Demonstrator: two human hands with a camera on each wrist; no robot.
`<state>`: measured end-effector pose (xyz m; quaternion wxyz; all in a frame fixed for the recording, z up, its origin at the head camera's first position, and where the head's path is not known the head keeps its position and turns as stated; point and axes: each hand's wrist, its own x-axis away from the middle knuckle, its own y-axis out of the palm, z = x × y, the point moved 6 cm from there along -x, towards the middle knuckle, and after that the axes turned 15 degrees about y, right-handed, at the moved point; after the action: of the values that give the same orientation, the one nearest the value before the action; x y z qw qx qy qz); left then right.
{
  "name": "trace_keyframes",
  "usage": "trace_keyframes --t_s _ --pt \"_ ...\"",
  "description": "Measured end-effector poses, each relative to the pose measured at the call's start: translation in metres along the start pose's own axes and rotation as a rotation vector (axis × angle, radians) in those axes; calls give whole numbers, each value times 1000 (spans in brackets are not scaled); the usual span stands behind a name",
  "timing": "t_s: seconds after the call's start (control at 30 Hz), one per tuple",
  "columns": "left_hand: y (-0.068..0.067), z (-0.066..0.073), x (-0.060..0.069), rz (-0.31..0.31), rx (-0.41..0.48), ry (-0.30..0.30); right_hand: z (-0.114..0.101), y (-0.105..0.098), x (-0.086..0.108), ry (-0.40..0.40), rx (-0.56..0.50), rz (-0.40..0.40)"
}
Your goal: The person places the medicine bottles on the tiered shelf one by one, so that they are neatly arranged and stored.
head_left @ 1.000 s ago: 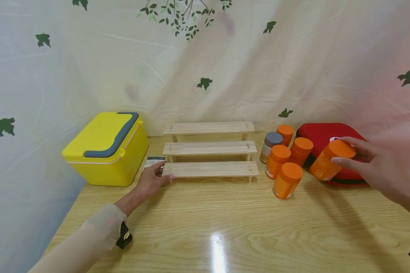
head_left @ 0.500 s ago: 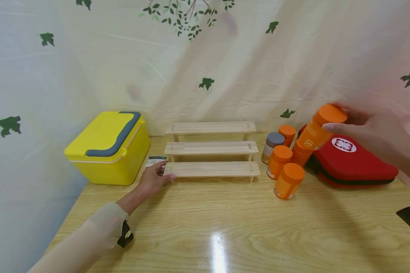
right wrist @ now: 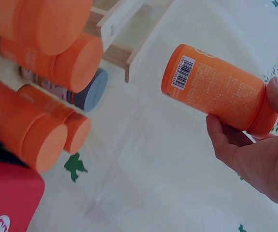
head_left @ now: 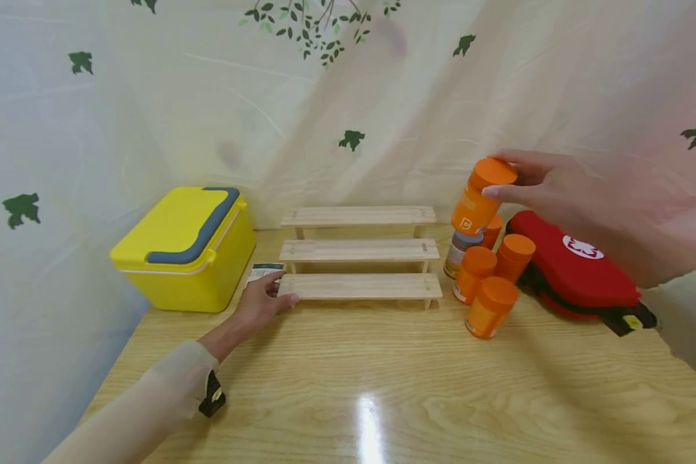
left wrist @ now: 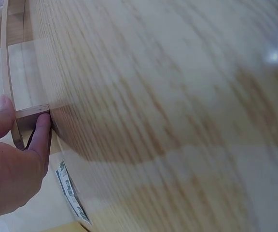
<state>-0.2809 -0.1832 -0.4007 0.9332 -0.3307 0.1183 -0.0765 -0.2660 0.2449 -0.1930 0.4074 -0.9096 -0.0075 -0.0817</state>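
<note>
High at the right in the head view, my right hand (head_left: pixel 548 183) holds an orange pill bottle (head_left: pixel 475 203) by its lid, thumb and fingers on opposite sides. The bottle is tilted and off the table; the right wrist view shows the barcode on its label (right wrist: pixel 182 72). Behind it, partly hidden, stands a grey-lidded bottle (head_left: pixel 457 251). My left hand (head_left: pixel 258 303) grips the left end of the lowest step of a three-step wooden rack (head_left: pixel 359 287). In the left wrist view, the thumb is at the plank and a finger (left wrist: pixel 41 133) presses the rack's leg (left wrist: pixel 32 112).
More orange bottles (head_left: pixel 491 308) stand bunched right of the rack. A red first-aid case (head_left: pixel 580 270) lies beyond them, under my right forearm. At the left is a yellow cooler box (head_left: pixel 185 258), with a printed card (head_left: pixel 265 270) between it and the rack. A leaf-patterned curtain (head_left: pixel 238 96) hangs behind.
My right hand has lifted the orange bottle from beside the red case and carried it left, over the other bottles. The left hand stays on the rack.
</note>
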Motion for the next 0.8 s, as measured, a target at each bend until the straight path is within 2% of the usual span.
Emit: trace_keyframes --t_s 0.03,0.1,0.37,0.63,0.8 --pt "0 0 0 1 0 -2 -5 4 -4 -22 -31 2" --pt "0 -2 0 -1 1 -15 -16 13 -13 -118 -104 4" --pt "0 -5 0 -4 17 -25 -55 39 -24 -212 -150 -49" --pt "-1 -3 0 -8 21 -31 -81 54 -35 -204 -223 -98" --pt "-2 -2 -1 -10 26 -39 -101 64 -45 -235 -296 -143"
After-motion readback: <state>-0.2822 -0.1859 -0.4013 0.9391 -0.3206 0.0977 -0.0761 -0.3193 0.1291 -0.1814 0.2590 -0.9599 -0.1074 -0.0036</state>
